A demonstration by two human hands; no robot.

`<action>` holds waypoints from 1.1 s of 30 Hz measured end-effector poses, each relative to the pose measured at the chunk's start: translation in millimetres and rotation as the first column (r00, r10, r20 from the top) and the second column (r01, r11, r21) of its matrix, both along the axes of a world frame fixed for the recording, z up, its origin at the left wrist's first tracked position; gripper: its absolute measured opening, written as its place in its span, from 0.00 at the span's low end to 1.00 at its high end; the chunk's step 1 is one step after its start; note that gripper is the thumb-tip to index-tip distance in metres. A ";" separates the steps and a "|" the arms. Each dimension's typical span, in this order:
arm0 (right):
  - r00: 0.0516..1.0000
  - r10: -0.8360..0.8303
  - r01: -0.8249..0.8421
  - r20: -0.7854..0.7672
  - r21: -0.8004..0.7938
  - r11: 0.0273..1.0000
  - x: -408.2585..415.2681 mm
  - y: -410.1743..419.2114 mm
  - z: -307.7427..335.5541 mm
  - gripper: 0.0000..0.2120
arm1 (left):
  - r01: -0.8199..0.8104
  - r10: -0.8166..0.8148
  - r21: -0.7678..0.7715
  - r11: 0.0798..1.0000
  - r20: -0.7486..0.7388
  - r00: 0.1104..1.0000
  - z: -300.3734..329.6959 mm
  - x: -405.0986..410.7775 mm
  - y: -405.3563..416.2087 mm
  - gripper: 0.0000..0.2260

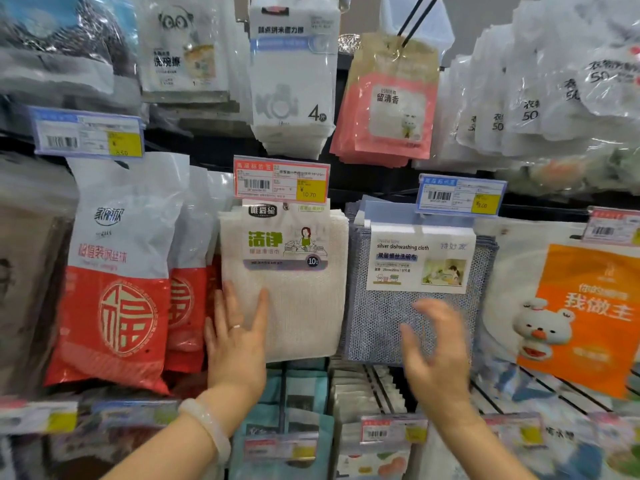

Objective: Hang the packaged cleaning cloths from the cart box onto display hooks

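I see my left hand (pixel 235 337) lying flat against the lower left part of the white cloth pack (pixel 284 282), fingers straight and spread, thumb angled out across the fabric; a ring sits on one finger and a pale bracelet (pixel 204 424) circles the wrist. The pack hangs on its hook just under a red price tag (pixel 281 180), with more of the same stacked behind it. My right hand (pixel 436 351) hangs in front of the lower part of the grey-blue dishwashing cloth pack (pixel 415 289), fingers loosely curved and holding nothing; it is blurred, so I cannot tell whether it touches the pack. The two hands are well apart. The grey-blue pack hangs just beside the white one, under a blue price tag (pixel 460 195). Red-and-white bags (pixel 117 289) hang to the left, an orange pack (pixel 585 317) to the right.
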State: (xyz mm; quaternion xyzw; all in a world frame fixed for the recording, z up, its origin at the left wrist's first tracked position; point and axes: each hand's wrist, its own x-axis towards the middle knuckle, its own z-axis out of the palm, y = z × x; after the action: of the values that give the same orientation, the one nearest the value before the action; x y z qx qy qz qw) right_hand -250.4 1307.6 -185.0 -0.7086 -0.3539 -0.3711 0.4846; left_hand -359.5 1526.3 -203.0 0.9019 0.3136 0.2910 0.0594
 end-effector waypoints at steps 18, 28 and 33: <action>0.661 -0.051 -0.211 -0.749 -0.250 0.945 -21.7 89.2 -21.0 0.16 | 0.044 -0.091 -0.254 0.966 -0.175 0.980 -26.7 -15.7 -2.0 0.42; 0.712 -0.205 -0.023 -0.672 -0.315 0.949 -44.6 33.3 -47.5 0.08 | 0.206 -0.213 -0.056 0.977 -0.268 0.940 -33.9 -13.0 -29.8 0.37; 0.837 -0.298 0.109 -0.459 -0.394 0.913 -51.0 15.1 -49.1 0.14 | 0.243 -0.255 -0.078 0.967 -0.262 0.931 -31.2 -7.1 -32.7 0.37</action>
State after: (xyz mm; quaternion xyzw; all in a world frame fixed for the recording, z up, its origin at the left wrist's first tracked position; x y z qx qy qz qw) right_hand -301.3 1322.8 -234.1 -0.8901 -0.1949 -0.1511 0.3832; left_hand -366.6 1493.5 -234.2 0.9640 0.2082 0.1486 0.0726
